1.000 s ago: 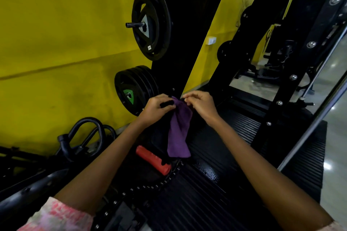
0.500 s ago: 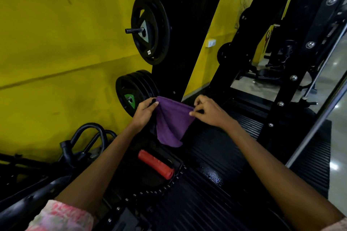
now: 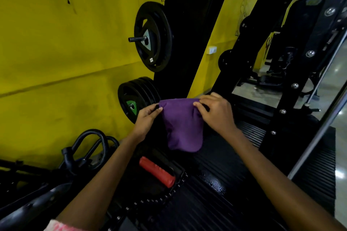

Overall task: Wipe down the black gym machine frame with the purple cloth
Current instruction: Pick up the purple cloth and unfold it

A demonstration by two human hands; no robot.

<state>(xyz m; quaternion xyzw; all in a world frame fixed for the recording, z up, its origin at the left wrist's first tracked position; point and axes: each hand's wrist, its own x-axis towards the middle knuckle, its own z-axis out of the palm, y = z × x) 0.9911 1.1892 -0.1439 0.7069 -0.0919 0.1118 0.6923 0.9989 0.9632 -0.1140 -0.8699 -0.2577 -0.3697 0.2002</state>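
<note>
The purple cloth [image 3: 183, 125] hangs spread in the air in front of me, over the foot of the black machine frame's upright post [image 3: 189, 30]. My left hand [image 3: 147, 118] pinches its upper left corner. My right hand [image 3: 216, 111] pinches the upper right corner, fingers curled into the fabric. The cloth's lower edge dangles above the black ribbed base plate [image 3: 216, 165] and touches nothing. A second slanted black frame beam [image 3: 249, 43] rises to the right of the post.
Black weight plates [image 3: 153, 35] hang on a peg on the post, with a stack [image 3: 134, 99] below. A red-gripped handle [image 3: 156, 171] and chain lie on the base. Cable handles [image 3: 88, 148] sit by the yellow wall. A steel bar [image 3: 319, 125] slants at right.
The cloth went from a bunched hanging strip to being stretched wide between both hands. My hands moved apart and a little lower, the right one shifting rightward.
</note>
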